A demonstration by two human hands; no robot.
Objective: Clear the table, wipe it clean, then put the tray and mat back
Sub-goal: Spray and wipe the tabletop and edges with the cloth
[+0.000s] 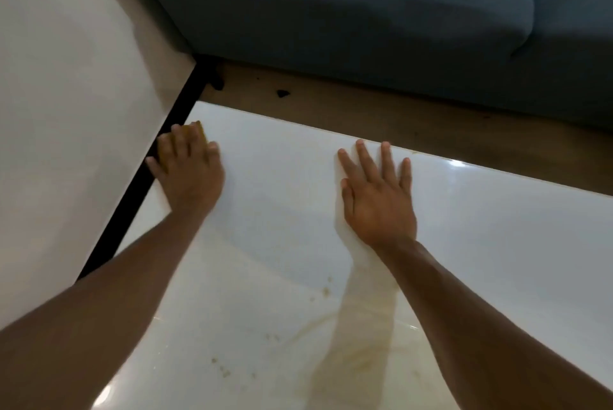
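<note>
Both bare forearms reach in from the near edge across the glossy white table (298, 197), whose top fills the near and middle of the view and mirrors the arms. Near the camera the surface carries small brownish specks (326, 291) and faint yellowish smears, between the two forearms; the far part of the top looks clean and shiny, with a bright glint toward the right. At the table's far left corner, the left hand (189, 170) presses down on a yellow-brown sponge or cloth (198, 129), of which only a small part shows past the fingertips; the fingers lie together and curl over it, the thumb out to the left at the table's edge. Well apart to the right, the right hand (378, 200) lies palm down and flat on the tabletop near its far edge, fingers spread and straight, holding nothing. Left of the table runs a black strip (156, 184), with a pale wall or panel (66, 111) beyond it. Past the far edge lies brown floor (398, 111) with a few dark spots, and behind that a dark blue sofa (331, 11).
</note>
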